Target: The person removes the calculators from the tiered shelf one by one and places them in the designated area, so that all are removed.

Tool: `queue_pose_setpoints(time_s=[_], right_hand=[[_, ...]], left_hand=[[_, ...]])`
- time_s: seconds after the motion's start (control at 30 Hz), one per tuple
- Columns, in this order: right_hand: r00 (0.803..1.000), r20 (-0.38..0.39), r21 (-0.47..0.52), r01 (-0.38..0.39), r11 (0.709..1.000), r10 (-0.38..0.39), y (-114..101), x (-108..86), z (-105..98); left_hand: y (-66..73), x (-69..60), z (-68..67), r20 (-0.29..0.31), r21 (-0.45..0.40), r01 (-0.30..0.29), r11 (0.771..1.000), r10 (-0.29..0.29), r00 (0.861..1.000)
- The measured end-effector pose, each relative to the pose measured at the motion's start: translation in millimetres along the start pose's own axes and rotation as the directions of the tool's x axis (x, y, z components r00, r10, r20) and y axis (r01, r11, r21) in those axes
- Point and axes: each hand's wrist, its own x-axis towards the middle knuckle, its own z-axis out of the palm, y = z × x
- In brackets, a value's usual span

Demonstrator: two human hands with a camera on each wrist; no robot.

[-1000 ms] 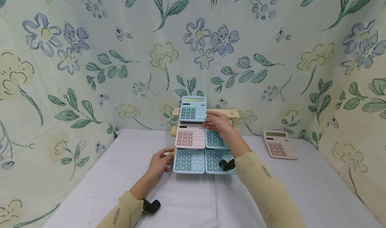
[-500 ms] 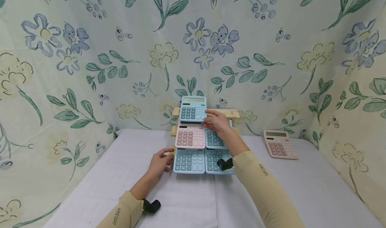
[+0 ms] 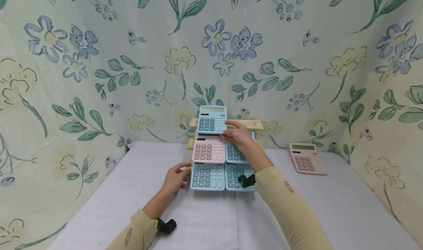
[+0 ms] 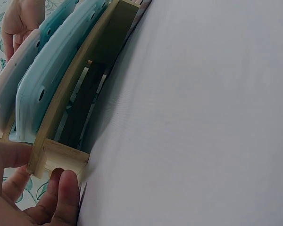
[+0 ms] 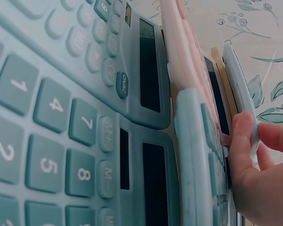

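A three-tier wooden rack holds several calculators tilted back. My right hand pinches the right edge of the blue calculator on the top tier. In the right wrist view, thumb and forefinger lie on either side of that calculator's edge. A pink calculator and a partly covered blue one fill the middle tier. Two blue calculators sit side by side on the bottom tier. My left hand holds the rack's left end, its fingers around the wooden corner in the left wrist view.
Another pink calculator lies on the white-covered table, right of the rack. A floral cloth hangs close behind the rack and along both sides. My right forearm passes over the bottom-right calculator.
The right hand shifts very slightly to the left along the top calculator's edge. My left hand and the calculators stay where they were.
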Motion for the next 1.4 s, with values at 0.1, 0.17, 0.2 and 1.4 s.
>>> queue_pose_setpoints(time_s=[0.1, 0.17, 0.2, 1.4], right_hand=[[1.000, 0.005, 0.010, 0.000, 1.000, 0.000, 0.2, -0.6, -0.7], [1.000, 0.011, 0.012, 0.004, 1.000, -0.004, 0.5, -1.0, -0.8], [1.000, 0.014, 0.016, 0.006, 1.000, -0.007, 0.7, -1.1, -0.9], [1.000, 0.021, 0.091, -0.019, 0.996, 0.018, -2.2, -7.9, -3.1]], left_hand=[[0.6, -0.2, 0.5, 0.001, 0.004, -0.002, 1.000, 0.002, 1.000], [0.7, 0.0, 0.7, 0.001, 0.006, -0.001, 1.000, 0.001, 1.000], [0.7, -0.1, 0.8, 0.002, 0.007, -0.001, 1.000, 0.001, 1.000], [2.6, -1.9, 1.2, -0.010, 0.008, -0.004, 1.000, 0.004, 1.000]])
